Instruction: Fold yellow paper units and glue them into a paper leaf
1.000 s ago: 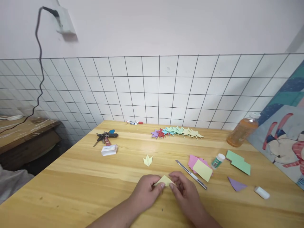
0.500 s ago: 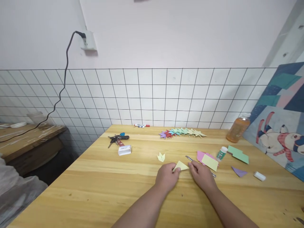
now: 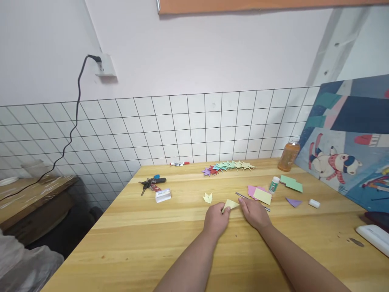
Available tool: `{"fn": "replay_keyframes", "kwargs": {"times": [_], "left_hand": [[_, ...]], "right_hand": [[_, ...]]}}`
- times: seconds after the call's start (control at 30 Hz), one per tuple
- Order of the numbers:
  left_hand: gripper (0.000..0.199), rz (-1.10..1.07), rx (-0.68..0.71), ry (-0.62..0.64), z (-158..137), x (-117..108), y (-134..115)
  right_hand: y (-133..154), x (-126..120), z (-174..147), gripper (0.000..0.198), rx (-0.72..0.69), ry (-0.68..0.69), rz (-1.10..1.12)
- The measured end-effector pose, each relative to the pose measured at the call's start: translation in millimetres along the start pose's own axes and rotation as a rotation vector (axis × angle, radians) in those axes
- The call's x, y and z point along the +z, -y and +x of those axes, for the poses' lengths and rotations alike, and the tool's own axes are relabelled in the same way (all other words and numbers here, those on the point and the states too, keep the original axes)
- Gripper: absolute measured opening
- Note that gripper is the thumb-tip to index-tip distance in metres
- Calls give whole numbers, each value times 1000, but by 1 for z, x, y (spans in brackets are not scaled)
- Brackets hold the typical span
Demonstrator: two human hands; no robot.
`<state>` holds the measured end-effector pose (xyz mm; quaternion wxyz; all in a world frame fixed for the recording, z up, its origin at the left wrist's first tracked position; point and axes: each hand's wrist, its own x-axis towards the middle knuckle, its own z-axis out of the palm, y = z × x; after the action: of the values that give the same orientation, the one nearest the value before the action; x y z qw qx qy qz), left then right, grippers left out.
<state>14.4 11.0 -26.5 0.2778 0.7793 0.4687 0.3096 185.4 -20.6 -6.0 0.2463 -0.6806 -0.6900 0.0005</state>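
Note:
A small piece of pale yellow paper (image 3: 231, 204), folded to a triangle, is pinched between the thumb and fingers of my left hand (image 3: 216, 219). My right hand (image 3: 254, 213) is closed at the paper's right-hand point, thumb against fingers; the fingertips partly hide that corner. Partly under my right hand lies a slim metal craft knife (image 3: 241, 195). A folded yellow paper piece (image 3: 208, 198) with pointed tips rests just beyond my left hand. To the right are pink sheets (image 3: 251, 191) with a yellow sheet (image 3: 262, 196) on top.
A row of coloured folded paper pieces (image 3: 231, 166) lies near the wall. At left are keys (image 3: 151, 183), a white box (image 3: 163, 195) and a marker (image 3: 180, 164). At right stand a glue stick (image 3: 274, 185) and bottle (image 3: 288, 155), with green paper (image 3: 293, 185) and purple paper (image 3: 293, 202).
The view has turned to the right and tilted, bringing more of the picture board and a white object into sight. Both hands keep nearly the same hold on the yellow paper.

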Motion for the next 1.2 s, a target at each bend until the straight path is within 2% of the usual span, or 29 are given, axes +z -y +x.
{"fn": "replay_keyframes", "kwargs": {"times": [0.37,0.67,0.87,1.2], "left_hand": [[31,3,20,-34,1,-1,1],[30,16,-22,-80,6,0,-5],[33,6,-75,-120,8,3,-5],[35,7,-133,-127,7,-1,-12]], "right_hand": [[3,-1,-3,29,-165,6,-25],[2,-1,-1,24,-249,34,1],[-4,2,4,24,-257,70,59],[-10,7,9,18,-171,140,221]]}}
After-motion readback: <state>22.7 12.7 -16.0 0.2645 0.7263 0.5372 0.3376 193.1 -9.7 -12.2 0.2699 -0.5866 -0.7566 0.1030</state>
